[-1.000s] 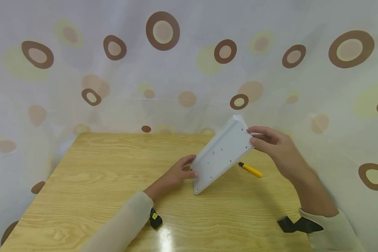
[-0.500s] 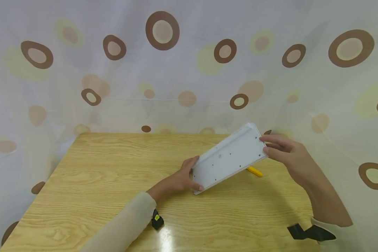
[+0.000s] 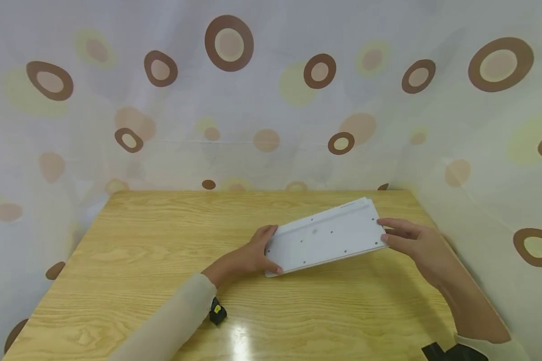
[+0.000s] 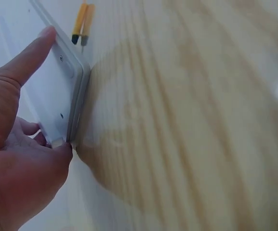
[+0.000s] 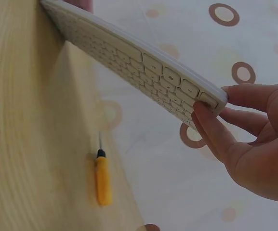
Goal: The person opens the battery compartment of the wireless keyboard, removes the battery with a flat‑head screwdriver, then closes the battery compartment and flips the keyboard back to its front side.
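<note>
A white keyboard [image 3: 325, 235] is held between both hands, its screw-dotted underside upward and its right end raised off the table. In the right wrist view its keys [image 5: 151, 72] face downward. My left hand [image 3: 250, 258] grips the left end, with the thumb on the underside near the front corner. This end is low by the tabletop; I cannot tell whether it touches. At the other end, my right hand [image 3: 417, 250] pinches the edge between thumb and fingers. A yellow screwdriver [image 5: 103, 180] lies on the table beneath the raised side, hidden in the head view.
The wood-grain table [image 3: 162, 225] extends around the hands. A patterned curtain [image 3: 271, 100] hangs behind it and along the right side. Black wrist cameras sit at both sleeves, with the left sleeve [image 3: 171, 316] reaching across the front of the table.
The keyboard's right end has come down and swung right with my right hand, so it tilts less. My left thumb has shifted onto the front corner. The screwdriver has become covered in the head view.
</note>
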Demonstrator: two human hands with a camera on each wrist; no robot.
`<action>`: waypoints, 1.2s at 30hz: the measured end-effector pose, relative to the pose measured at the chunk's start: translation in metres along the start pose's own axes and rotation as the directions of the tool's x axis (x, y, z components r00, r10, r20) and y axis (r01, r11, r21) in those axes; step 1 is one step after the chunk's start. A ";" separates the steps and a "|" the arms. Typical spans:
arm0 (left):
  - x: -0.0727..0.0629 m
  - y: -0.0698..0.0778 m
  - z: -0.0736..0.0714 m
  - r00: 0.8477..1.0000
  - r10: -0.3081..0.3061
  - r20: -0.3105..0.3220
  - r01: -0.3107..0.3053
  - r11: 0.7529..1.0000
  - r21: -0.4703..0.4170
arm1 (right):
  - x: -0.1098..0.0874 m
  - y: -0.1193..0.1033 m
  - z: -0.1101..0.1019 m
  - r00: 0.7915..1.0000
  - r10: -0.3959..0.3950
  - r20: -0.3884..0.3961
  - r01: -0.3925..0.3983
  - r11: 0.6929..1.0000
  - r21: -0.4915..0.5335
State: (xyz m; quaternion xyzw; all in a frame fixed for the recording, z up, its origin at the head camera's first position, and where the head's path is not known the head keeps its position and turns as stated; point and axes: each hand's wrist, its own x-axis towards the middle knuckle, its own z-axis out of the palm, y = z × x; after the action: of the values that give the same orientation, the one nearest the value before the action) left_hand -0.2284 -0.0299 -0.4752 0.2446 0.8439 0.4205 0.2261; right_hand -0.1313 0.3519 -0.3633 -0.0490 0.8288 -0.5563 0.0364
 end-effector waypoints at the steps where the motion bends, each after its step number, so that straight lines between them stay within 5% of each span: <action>1: -0.001 -0.001 -0.002 1.000 -0.002 0.002 0.002 1.000 0.022 | -0.001 0.004 0.001 1.000 0.018 0.004 -0.018 1.000 -0.026; 7: -0.006 -0.010 -0.013 1.000 0.012 -0.005 -0.011 0.990 0.140 | -0.003 0.025 0.014 0.991 0.130 0.015 -0.129 0.990 -0.048; 19: -0.026 -0.026 -0.036 0.999 -0.043 -0.012 0.044 0.970 0.237 | 0.012 0.059 0.056 0.978 0.196 0.073 -0.191 0.979 -0.071; 36: -0.056 -0.041 -0.058 0.996 -0.078 -0.039 0.086 0.952 0.295 | 0.033 0.058 0.103 0.986 0.150 0.067 -0.130 0.963 -0.238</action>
State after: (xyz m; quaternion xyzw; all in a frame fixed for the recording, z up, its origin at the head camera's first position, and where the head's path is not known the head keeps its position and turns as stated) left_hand -0.2276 -0.1195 -0.4673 0.2348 0.9098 0.2826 0.1928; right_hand -0.1551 0.2753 -0.4562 -0.0176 0.8873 -0.4489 0.1046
